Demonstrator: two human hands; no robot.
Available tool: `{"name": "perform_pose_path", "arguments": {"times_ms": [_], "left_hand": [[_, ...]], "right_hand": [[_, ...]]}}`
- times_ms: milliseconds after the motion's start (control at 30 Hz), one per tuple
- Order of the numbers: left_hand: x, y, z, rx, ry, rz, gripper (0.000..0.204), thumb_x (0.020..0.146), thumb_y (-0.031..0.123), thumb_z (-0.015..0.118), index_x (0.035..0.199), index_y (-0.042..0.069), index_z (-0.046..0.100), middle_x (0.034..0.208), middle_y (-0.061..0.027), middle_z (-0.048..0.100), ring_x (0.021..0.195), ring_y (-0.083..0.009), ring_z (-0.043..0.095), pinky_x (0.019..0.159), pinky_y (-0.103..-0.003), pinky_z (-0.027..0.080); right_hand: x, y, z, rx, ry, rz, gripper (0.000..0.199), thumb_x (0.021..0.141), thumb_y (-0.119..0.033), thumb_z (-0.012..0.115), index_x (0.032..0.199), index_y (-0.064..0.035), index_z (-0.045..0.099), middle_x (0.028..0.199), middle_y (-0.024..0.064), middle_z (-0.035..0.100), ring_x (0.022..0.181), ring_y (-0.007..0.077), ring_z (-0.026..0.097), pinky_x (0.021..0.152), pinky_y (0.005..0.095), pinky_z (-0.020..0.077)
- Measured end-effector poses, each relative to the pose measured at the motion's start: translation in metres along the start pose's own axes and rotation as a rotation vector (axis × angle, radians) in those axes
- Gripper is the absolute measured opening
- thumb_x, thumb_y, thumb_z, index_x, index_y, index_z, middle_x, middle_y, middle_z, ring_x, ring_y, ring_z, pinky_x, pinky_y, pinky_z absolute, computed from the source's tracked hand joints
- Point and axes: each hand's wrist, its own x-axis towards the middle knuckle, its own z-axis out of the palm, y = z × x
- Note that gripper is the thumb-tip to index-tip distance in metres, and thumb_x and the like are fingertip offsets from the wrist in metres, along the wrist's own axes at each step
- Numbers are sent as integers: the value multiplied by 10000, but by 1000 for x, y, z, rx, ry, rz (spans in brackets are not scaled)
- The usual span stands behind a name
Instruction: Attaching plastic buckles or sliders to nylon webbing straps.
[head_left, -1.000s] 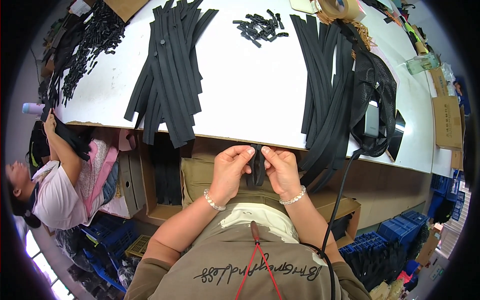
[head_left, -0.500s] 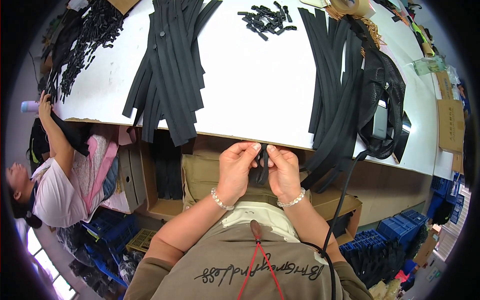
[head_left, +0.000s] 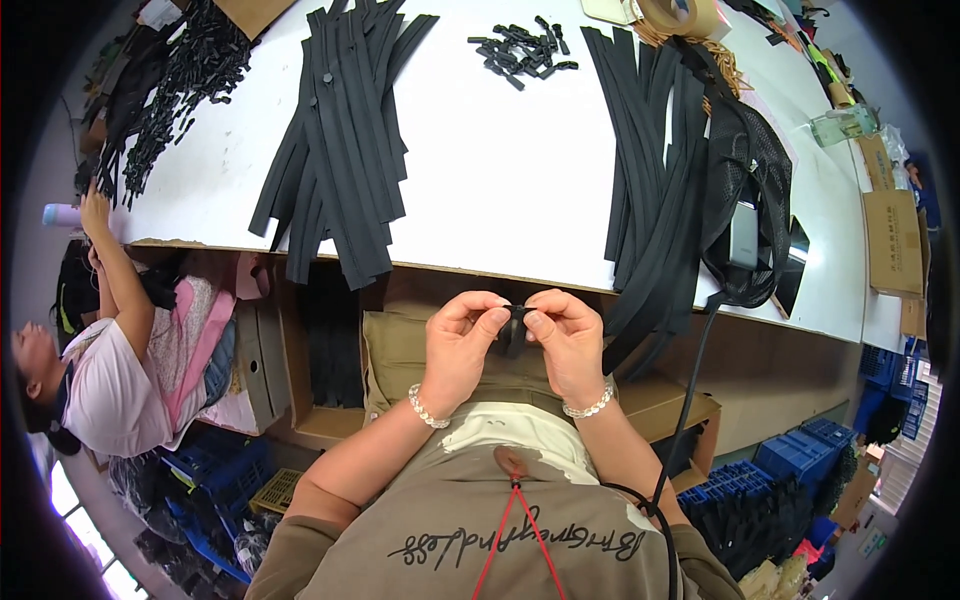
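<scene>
In front of the table edge, my left hand [head_left: 465,345] and my right hand [head_left: 564,345] pinch a black zipper strip [head_left: 513,335] between thumbs and forefingers. Its short loop hangs down between the hands; the exact spot under the fingertips is too small to make out. On the white table [head_left: 500,180] beyond, a bundle of black zipper strips [head_left: 345,150] lies to the left. Another bundle of black strips [head_left: 655,190] is on the right, its ends drooping over the edge. Small black zipper pulls [head_left: 522,52] form a loose heap at the far middle.
More black pulls [head_left: 195,85] are heaped at the far left, where a co-worker [head_left: 120,370] reaches over the table. A black mesh bag [head_left: 745,200] with a grey device lies right, its cable running down to me. A cardboard box [head_left: 330,420] stands under the table.
Both hands have drawn slightly down from the table edge, and the fingertips now meet higher on the strip. The co-worker's arm has shifted at the left.
</scene>
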Motion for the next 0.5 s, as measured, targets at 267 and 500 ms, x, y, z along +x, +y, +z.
{"name": "perform_pose_path", "arguments": {"times_ms": [267, 500], "left_hand": [[-6, 3, 0, 70, -28, 137, 46, 846, 8, 626, 888, 8, 608, 909, -21, 589, 808, -71, 529, 727, -205, 434], [-10, 7, 2, 144, -64, 250, 46, 844, 2, 625, 880, 7, 598, 907, -37, 582, 819, -88, 529, 730, -211, 437]], "right_hand": [[-5, -7, 1, -194, -74, -163, 52, 812, 40, 641, 853, 22, 614, 867, 44, 598, 720, 66, 515, 627, 193, 430], [-8, -11, 2, -267, -101, -254, 61, 810, 48, 631, 857, 15, 609, 863, 67, 599, 712, 90, 534, 619, 208, 442]]}}
